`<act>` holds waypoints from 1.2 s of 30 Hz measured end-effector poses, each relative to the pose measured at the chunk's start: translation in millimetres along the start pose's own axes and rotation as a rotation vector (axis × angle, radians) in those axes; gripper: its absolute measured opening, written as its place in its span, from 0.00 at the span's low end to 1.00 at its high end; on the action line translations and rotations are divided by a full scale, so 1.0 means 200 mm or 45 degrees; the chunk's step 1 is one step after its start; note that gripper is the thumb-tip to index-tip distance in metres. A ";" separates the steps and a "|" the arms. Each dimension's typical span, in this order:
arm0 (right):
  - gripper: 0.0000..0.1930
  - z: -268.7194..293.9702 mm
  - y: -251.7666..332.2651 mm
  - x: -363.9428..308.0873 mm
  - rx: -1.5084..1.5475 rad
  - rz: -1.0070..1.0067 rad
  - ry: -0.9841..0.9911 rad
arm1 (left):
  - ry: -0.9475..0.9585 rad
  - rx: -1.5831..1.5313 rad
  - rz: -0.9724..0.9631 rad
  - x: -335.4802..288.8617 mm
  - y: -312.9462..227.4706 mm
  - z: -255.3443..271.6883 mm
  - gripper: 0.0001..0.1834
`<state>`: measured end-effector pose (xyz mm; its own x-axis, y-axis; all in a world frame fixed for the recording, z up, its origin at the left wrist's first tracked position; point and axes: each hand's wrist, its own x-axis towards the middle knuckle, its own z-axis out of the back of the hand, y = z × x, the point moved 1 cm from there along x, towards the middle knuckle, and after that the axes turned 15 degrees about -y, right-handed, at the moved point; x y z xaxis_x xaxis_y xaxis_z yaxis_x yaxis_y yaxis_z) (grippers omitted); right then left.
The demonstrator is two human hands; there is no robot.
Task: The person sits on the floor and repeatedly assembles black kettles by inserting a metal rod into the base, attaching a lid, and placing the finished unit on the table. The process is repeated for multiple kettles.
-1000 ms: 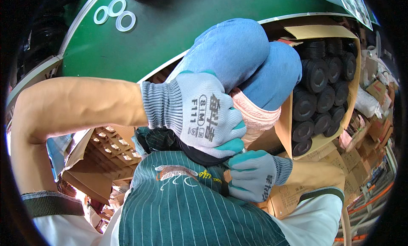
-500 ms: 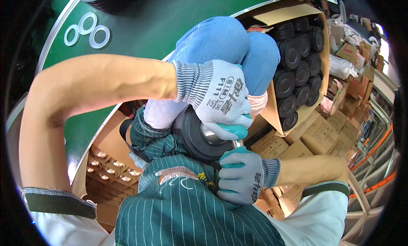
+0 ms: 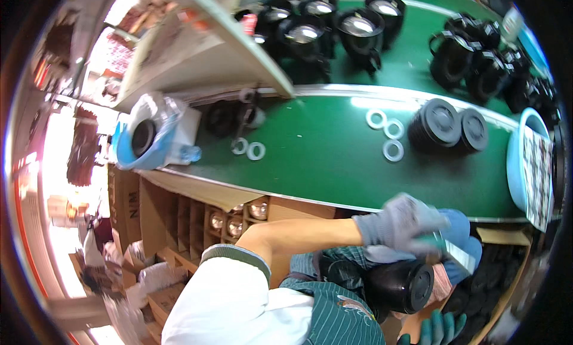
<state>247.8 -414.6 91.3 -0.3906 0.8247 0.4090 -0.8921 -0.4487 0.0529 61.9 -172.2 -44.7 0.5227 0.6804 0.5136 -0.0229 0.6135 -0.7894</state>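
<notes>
The black pot (image 3: 399, 285) lay on its side in the person's lap, near the lower edge and below the green desk (image 3: 322, 160). Its long axis ran left to right, with the round end facing right. The left hand (image 3: 403, 223), gloved in grey and blurred, hovered just above the pot; whether it gripped anything could not be told. The right hand (image 3: 439, 330), in a teal glove, sat just below the pot, fingers spread.

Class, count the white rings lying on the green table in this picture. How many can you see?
5. Three white rings cluster right of centre, beside the black round lids. Two lie left of centre. Others may be hidden behind clutter.
</notes>
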 end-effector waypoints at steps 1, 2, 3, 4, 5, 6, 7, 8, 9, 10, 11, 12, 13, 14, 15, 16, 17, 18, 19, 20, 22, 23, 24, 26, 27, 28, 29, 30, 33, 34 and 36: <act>0.45 -0.09 0.00 -0.06 0.132 -0.339 -0.121 | -0.234 0.058 0.215 -0.09 0.05 0.08 0.26; 0.47 -0.22 0.03 -0.14 0.255 -0.700 -0.249 | -0.292 0.171 0.480 -0.13 0.05 0.18 0.25; 0.51 -0.28 0.08 -0.21 0.461 -1.124 -0.261 | -0.291 0.344 0.721 -0.21 0.10 0.28 0.24; 0.53 -0.36 0.07 -0.26 0.346 -0.948 -0.201 | -0.437 0.149 0.943 -0.23 0.05 0.39 0.24; 0.53 -0.42 0.05 -0.26 0.401 -0.850 -0.154 | -0.554 0.121 1.160 -0.28 0.07 0.46 0.25; 0.53 -0.46 0.05 -0.25 0.458 -0.743 -0.098 | -0.524 0.583 1.112 -0.45 0.26 0.51 0.27; 0.52 -0.48 0.05 -0.23 0.466 -0.725 -0.145 | -0.588 0.713 1.116 -0.49 0.29 0.56 0.28; 0.51 -0.47 0.07 -0.19 0.464 -0.708 -0.180 | -0.651 0.829 1.125 -0.53 0.30 0.60 0.29; 0.50 -0.45 0.09 -0.16 0.459 -0.693 -0.207 | -0.724 0.919 1.080 -0.58 0.35 0.63 0.30; 0.49 -0.46 0.10 -0.18 0.450 -0.664 -0.186 | -0.800 0.999 1.037 -0.62 0.40 0.63 0.30; 0.47 -0.47 0.11 -0.21 0.443 -0.638 -0.168 | -0.872 1.083 0.992 -0.66 0.45 0.64 0.31; 0.46 -0.48 0.11 -0.23 0.420 -0.615 -0.147 | -0.826 1.097 1.068 -0.67 0.47 0.63 0.31; 0.45 -0.48 0.11 -0.25 0.435 -0.608 -0.123 | -0.775 1.114 1.142 -0.67 0.49 0.62 0.32; 0.44 -0.50 0.11 -0.27 0.451 -0.606 -0.102 | -0.717 1.134 1.212 -0.66 0.51 0.63 0.32; 0.43 -0.51 0.11 -0.29 0.445 -0.626 -0.086 | -0.757 1.179 1.089 -0.66 0.59 0.62 0.29; 0.28 -0.57 0.16 -0.32 0.388 -0.904 -0.328 | -0.780 1.211 0.971 -0.66 0.64 0.61 0.26; 0.29 -0.58 0.16 -0.31 0.461 -0.912 -0.367 | -0.661 1.122 0.949 -0.58 0.61 0.61 0.21; 0.29 -0.57 0.13 -0.29 0.501 -0.942 -0.407 | -0.613 1.249 0.778 -0.51 0.53 0.62 0.19; 0.32 -0.57 0.12 -0.27 0.520 -0.913 -0.355 | -0.534 1.236 0.769 -0.51 0.52 0.65 0.18; 0.36 -0.57 0.11 -0.24 0.544 -0.899 -0.289 | -0.375 1.353 0.637 -0.59 0.61 0.72 0.18; 0.35 -0.58 0.08 -0.21 0.526 -0.827 -0.274 | -0.441 1.227 0.786 -0.58 0.49 0.73 0.21; 0.37 -0.58 0.07 -0.21 0.487 -0.833 -0.245 | -0.430 1.450 0.819 -0.63 0.60 0.71 0.24; 0.39 -0.54 0.06 -0.29 0.472 -0.799 -0.227 | -0.288 1.433 0.789 -0.63 0.53 0.65 0.30; 0.38 -0.46 0.06 -0.24 0.353 -0.692 -0.289 | -0.272 1.833 0.717 -0.65 0.50 0.62 0.45; 0.38 -0.43 0.05 -0.21 0.308 -0.674 -0.310 | -0.303 1.818 0.513 -0.63 0.45 0.59 0.45; 0.38 -0.36 0.08 -0.17 0.260 -0.652 -0.315 | -0.352 1.676 0.336 -0.62 0.35 0.56 0.42; 0.38 -0.32 0.07 -0.15 0.263 -0.608 -0.361 | -0.382 1.438 0.205 -0.62 0.26 0.51 0.40; 0.39 -0.29 0.06 -0.14 0.241 -0.579 -0.380 | -0.423 1.209 0.088 -0.62 0.17 0.46 0.39; 0.40 -0.22 0.02 -0.08 0.198 -0.462 -0.437 | -0.247 0.908 -0.112 -0.58 -0.04 0.34 0.35; 0.39 -0.20 0.00 -0.04 0.257 -0.502 -0.504 | -0.217 0.829 -0.085 -0.60 -0.06 0.31 0.34; 0.38 -0.17 -0.03 0.04 0.375 -0.572 -0.636 | -0.191 0.721 -0.125 -0.65 -0.05 0.29 0.34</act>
<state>242.3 -393.5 63.5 0.2111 0.7274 0.6529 -0.8162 -0.2363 0.5272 -55.4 -243.6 -83.7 0.4199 0.6339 0.6496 -0.4532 0.7665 -0.4550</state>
